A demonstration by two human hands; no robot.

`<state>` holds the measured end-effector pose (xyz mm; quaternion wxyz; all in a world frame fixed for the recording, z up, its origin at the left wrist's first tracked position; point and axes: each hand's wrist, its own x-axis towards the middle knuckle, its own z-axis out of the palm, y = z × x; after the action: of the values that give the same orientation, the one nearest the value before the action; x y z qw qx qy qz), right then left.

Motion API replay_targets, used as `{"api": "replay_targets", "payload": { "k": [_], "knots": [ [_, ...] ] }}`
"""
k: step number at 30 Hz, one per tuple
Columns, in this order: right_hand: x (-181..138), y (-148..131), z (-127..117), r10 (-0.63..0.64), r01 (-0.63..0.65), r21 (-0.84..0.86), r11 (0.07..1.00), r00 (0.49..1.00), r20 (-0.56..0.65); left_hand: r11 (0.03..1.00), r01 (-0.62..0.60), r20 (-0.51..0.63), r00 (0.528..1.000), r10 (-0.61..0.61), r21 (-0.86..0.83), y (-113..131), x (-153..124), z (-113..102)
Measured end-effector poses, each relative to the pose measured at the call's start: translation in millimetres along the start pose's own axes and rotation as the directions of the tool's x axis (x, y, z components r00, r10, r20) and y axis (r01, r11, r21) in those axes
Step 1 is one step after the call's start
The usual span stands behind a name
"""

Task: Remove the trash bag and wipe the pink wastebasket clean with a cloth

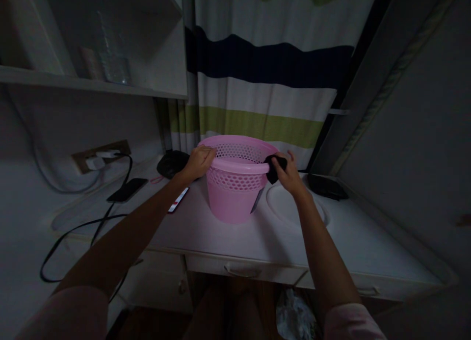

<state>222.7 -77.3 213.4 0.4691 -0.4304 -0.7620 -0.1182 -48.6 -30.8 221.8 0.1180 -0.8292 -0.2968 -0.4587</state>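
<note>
A pink plastic basket [230,197] with a band of holes below its rim stands upright on the white desk [176,237]. My left hand [200,162] is closed over the left side of the rim. At the right side, my right hand [289,172] presses a black cloth [274,169] against the rim, fingers wrapped round it. A dark label shows on the basket's lower right side. The basket's bottom inside is hidden from this angle.
A round white lid-like disc [283,205] lies right of the basket, with a black pouch [327,187] beyond. Left are a lit phone [179,199], a dark phone [127,190], black cable and a black bag [172,164]. A striped curtain [265,99] hangs behind.
</note>
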Motion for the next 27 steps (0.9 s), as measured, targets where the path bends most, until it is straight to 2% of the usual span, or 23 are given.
{"api": "replay_targets", "payload": {
  "k": [3,7,10,13,16,20,23,27],
  "knots": [
    [4,28,-2,0.09,-0.09,0.073,0.993,0.996,0.007,1.0,0.019,-0.016,1.0,-0.019,-0.022,-3,0,3],
    [8,31,3,0.129,-0.125,0.1,0.987,0.991,-0.029,0.999,0.033,-0.015,0.999,-0.033,-0.016,-4,1,5],
    [4,12,3,0.092,-0.09,0.053,0.995,0.994,-0.052,0.999,0.037,-0.015,0.999,-0.037,-0.015,-3,1,4],
    [1,-21,1,-0.001,-0.001,-0.033,0.999,0.999,-0.033,0.999,0.038,-0.022,0.999,-0.038,-0.016,-2,1,4],
    [3,-62,4,-0.051,0.065,-0.133,0.989,0.993,0.106,0.999,0.034,-0.013,0.999,-0.034,0.0,-2,1,3],
    [11,-104,16,-0.074,0.118,-0.26,0.958,0.982,0.174,0.999,0.018,0.028,0.999,-0.019,0.046,-2,-1,-2],
    [15,-114,21,-0.073,0.124,-0.27,0.955,0.979,0.192,0.998,-0.009,0.069,0.998,0.005,0.058,-1,-1,-7],
    [12,-100,17,-0.106,0.138,-0.209,0.968,0.982,0.159,0.997,-0.047,0.138,0.99,0.038,0.064,-2,1,-9]
  ]
}}
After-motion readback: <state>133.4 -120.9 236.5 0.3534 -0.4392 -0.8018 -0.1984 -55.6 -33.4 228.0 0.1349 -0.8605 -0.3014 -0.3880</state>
